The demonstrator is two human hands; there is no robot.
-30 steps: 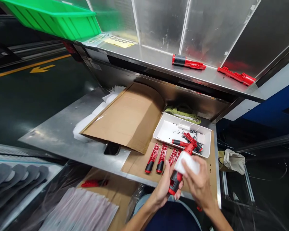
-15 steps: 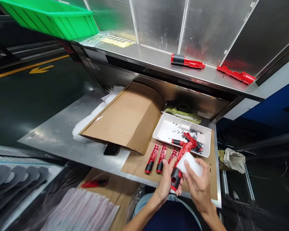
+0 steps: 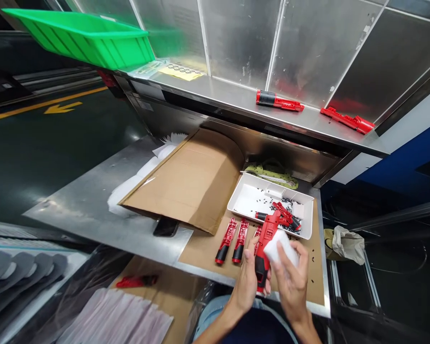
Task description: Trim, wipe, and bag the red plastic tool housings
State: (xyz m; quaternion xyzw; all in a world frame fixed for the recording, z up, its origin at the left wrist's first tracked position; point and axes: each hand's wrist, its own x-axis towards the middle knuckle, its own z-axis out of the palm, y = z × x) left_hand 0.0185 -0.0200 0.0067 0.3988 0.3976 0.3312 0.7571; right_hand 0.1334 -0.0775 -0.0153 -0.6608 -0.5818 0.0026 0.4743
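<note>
My left hand [image 3: 248,279] is closed around a red and black plastic tool housing [image 3: 266,241], which stands nearly upright in front of me. In my right hand [image 3: 294,274] is a folded white wiping cloth [image 3: 281,248], held against or very close to the housing's right side. Left of it, two red and black housing halves [image 3: 226,241] lie side by side on the brown board, and another is partly hidden behind my left hand. Just beyond, a white tray [image 3: 236,197] holds small black pieces and more red and black housing parts [image 3: 286,215].
A large cardboard sheet [image 3: 186,177] leans across the metal table, with a dark phone-like object [image 3: 166,227] at its edge. On the shelf above are two red housing parts [image 3: 279,101], a yellow sheet [image 3: 181,71] and a green bin [image 3: 93,40]. White wrapped stacks [image 3: 118,317] lie below left.
The housing has turned in my left hand so more of its red side faces me. My right hand with the cloth has shifted slightly. The whole view has moved a little.
</note>
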